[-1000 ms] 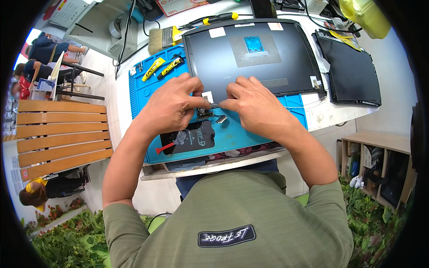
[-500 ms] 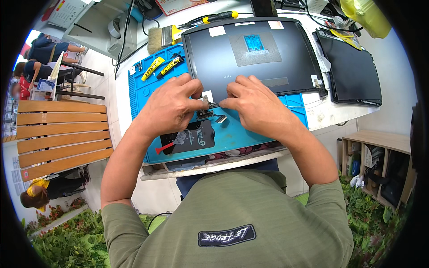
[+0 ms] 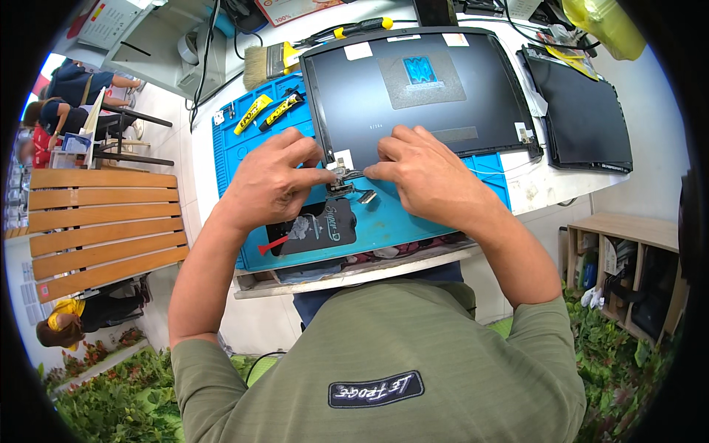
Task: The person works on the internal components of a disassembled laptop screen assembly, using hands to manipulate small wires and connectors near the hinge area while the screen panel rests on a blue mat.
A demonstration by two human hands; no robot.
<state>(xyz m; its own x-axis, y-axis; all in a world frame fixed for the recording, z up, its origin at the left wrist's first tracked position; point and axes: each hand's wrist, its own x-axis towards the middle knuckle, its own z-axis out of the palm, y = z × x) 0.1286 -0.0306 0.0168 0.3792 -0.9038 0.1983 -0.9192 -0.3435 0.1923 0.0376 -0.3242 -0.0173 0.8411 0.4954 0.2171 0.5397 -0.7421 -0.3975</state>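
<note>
My left hand (image 3: 269, 181) is curled at the lower-left corner of a dark laptop lid panel (image 3: 354, 96), its index fingertip at a small metal hinge (image 3: 340, 186) beside white tape (image 3: 343, 159); what it grips, if anything, is unclear. My right hand (image 3: 425, 177) is closed, fingertips at a thin black cable (image 3: 353, 174) running along the panel's lower edge. A cable connector (image 3: 367, 196) hangs just below. All rest on a blue mat (image 3: 413, 221), with a dark phone-sized item (image 3: 329, 229) and a red-handled tool (image 3: 273, 244) near my left wrist.
Two glue tubes (image 3: 252, 114) and a brush (image 3: 262, 68) lie at the upper left, screwdrivers (image 3: 362, 28) behind. A second black laptop part (image 3: 580, 111) lies right. A wooden slatted seat (image 3: 103, 229), other people (image 3: 81, 81) and a cubby shelf (image 3: 620, 266) flank the desk.
My left hand has shifted slightly left, its curled fingers drawing back a little from the hinge. My right hand stays almost in place at the cable.
</note>
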